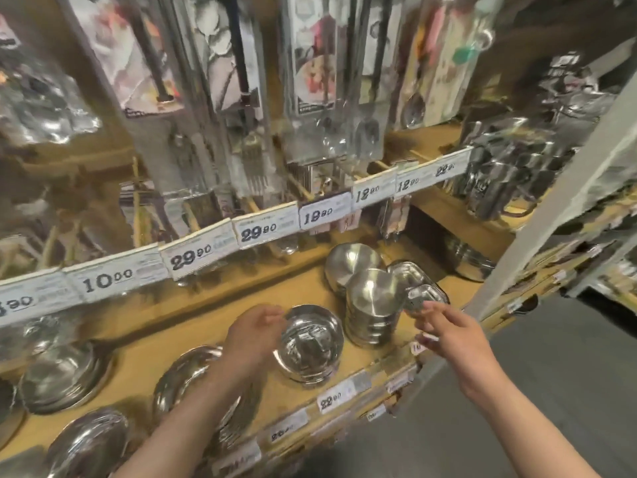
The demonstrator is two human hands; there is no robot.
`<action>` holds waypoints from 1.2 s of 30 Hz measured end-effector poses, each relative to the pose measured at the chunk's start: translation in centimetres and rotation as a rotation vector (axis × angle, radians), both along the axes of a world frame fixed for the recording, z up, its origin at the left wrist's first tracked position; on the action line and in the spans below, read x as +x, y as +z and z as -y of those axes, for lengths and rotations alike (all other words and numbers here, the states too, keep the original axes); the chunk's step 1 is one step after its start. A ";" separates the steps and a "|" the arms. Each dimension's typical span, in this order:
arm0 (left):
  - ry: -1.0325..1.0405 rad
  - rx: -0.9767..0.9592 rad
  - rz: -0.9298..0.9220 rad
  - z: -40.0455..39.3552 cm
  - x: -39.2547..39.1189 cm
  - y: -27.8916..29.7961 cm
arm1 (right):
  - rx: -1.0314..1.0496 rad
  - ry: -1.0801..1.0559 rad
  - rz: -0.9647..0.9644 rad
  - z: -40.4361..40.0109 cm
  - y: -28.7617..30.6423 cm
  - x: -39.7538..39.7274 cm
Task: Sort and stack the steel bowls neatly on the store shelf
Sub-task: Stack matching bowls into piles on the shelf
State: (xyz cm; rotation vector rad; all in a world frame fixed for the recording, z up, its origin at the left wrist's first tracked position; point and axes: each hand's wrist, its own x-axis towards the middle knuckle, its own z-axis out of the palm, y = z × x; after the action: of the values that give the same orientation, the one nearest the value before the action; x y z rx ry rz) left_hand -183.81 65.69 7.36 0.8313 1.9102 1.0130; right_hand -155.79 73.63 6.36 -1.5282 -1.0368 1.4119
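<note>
Step in hand: likely squaring up the short bowl stack (310,343) near the front of the wooden shelf (193,322), at centre.
Left hand (253,334): at the stack's left rim, fingers curled toward it; whether they grip or only touch, I cannot tell.
Right hand (444,334): reaching toward the small tray (425,298), fingers loosely spread; contact at the fingertips is unclear.
Other bowls: a tall stack (374,305) just right of the short one, a far stack (351,265) behind it, wider bowls (193,377) to the left.
Next move: probably steady the short stack, then nest matching sizes together.
Hard to make out: blur smears bowl edges, so counts and sizes are uncertain; the left thumb is hidden; the bowls at far left are cut off by the edge of the view.
</note>
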 end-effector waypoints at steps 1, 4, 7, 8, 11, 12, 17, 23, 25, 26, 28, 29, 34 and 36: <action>0.010 -0.002 0.016 -1.2 0.7 -0.2 | -0.010 -0.006 0.010 -1.3 -0.3 1.2; 0.070 -0.014 0.022 -5.1 2.6 -0.9 | -0.057 0.018 0.045 -5.0 -1.6 4.3; 0.138 0.006 0.073 -7.9 3.6 -1.5 | -0.076 0.070 0.092 -7.9 -2.6 5.6; 0.155 -0.002 0.072 -8.8 3.8 -1.8 | -0.073 0.095 0.117 -8.8 -2.8 5.7; 0.171 -0.040 0.082 -11.2 4.0 -2.4 | -0.082 0.167 0.149 -10.8 -3.7 5.6; 0.175 -0.059 0.079 -12.3 4.0 -2.6 | -0.088 0.188 0.141 -11.4 -4.0 5.3; 0.069 -0.202 0.148 -17.0 4.0 -4.0 | -0.099 0.244 0.134 -13.6 -6.0 4.3; 0.049 -0.306 0.170 -21.5 4.6 -7.9 | -0.135 0.207 0.140 -15.0 -8.5 5.2; 0.055 -0.299 0.134 -22.0 4.8 -8.4 | -0.153 0.211 0.144 -15.5 -9.1 5.0; 0.054 -0.294 0.111 -22.1 4.8 -8.6 | -0.164 0.219 0.140 -15.8 -9.3 4.8; 0.069 -0.282 0.086 -22.2 4.6 -8.5 | -0.203 0.218 0.115 -16.5 -9.4 3.9; 0.085 -0.276 0.081 -22.3 4.3 -8.4 | -0.224 0.216 0.112 -16.8 -9.5 3.4; 0.095 -0.287 0.093 -21.2 1.8 -7.1 | -0.251 0.264 0.106 -18.7 -9.8 1.0; 0.109 -0.273 0.211 -20.3 0.7 -6.6 | -0.266 0.293 0.092 -19.5 -9.9 -0.1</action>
State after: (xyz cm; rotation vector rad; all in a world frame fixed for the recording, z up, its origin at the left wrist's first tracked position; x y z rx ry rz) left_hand -183.06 85.98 0.79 0.4503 1.8725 0.8419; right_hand -155.86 93.12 -3.58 -1.6940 -1.2054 1.7527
